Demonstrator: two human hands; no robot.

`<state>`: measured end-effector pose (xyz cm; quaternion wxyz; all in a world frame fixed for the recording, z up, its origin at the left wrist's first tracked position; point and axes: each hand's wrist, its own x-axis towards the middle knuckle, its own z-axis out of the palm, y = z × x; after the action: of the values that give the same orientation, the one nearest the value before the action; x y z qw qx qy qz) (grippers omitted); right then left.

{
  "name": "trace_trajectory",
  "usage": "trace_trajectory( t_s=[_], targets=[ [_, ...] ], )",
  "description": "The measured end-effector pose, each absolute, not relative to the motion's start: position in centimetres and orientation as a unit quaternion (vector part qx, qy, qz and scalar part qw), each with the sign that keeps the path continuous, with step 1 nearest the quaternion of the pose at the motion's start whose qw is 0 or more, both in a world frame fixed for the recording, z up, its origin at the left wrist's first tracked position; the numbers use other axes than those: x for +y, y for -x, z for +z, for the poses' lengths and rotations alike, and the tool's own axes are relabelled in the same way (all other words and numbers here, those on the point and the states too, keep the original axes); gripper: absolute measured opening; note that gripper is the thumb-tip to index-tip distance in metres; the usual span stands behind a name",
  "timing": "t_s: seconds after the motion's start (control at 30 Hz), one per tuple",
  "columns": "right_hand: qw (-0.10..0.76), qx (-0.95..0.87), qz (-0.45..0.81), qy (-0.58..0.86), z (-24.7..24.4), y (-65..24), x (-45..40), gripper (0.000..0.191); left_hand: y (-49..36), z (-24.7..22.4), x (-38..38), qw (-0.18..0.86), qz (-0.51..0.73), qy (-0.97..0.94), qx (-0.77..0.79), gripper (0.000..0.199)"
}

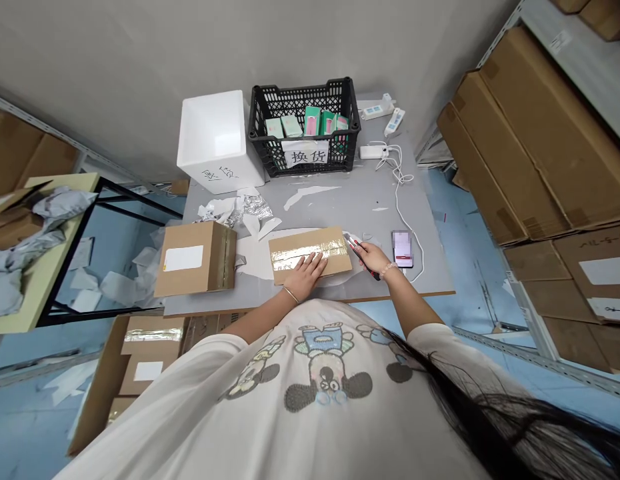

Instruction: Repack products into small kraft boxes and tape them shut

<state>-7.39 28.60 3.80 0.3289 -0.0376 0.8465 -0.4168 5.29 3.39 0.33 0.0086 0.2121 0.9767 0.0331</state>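
A taped cardboard box [285,267] lies on the table in front of me, clear tape running along its top. My left hand [307,275] rests flat on that box with its fingers stretched out. Wrapped in my right hand [374,259] is a red and black utility knife [356,246], its tip close to the box's right end. A phone [403,249] with its screen lit lies just right of my right hand. To the left stands a second cardboard box [190,263] with a white label.
At the back are a white foam box [215,137] and a black crate [304,130] holding small green and pale boxes. Power strips [377,110] and a white cable [405,220] lie at the right. Torn wrapping [230,210] litters the left. Large cartons [560,133] line the right side.
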Motion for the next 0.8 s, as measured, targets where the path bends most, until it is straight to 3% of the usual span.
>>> trace_trajectory(
  t_s=[0.43, 0.8],
  targets=[
    [0.415, 0.848, -0.293, 0.147, 5.9, 11.5, 31.0, 0.035, -5.0, 0.3, 3.1, 0.018, 0.039, -0.229, 0.973, 0.056],
    [0.46, 0.797, -0.353, 0.169, 4.3, 11.2, 32.4, 0.034, -5.2, -0.1, 3.3, 0.042, 0.036, -0.226, 0.973, 0.06]
  ],
)
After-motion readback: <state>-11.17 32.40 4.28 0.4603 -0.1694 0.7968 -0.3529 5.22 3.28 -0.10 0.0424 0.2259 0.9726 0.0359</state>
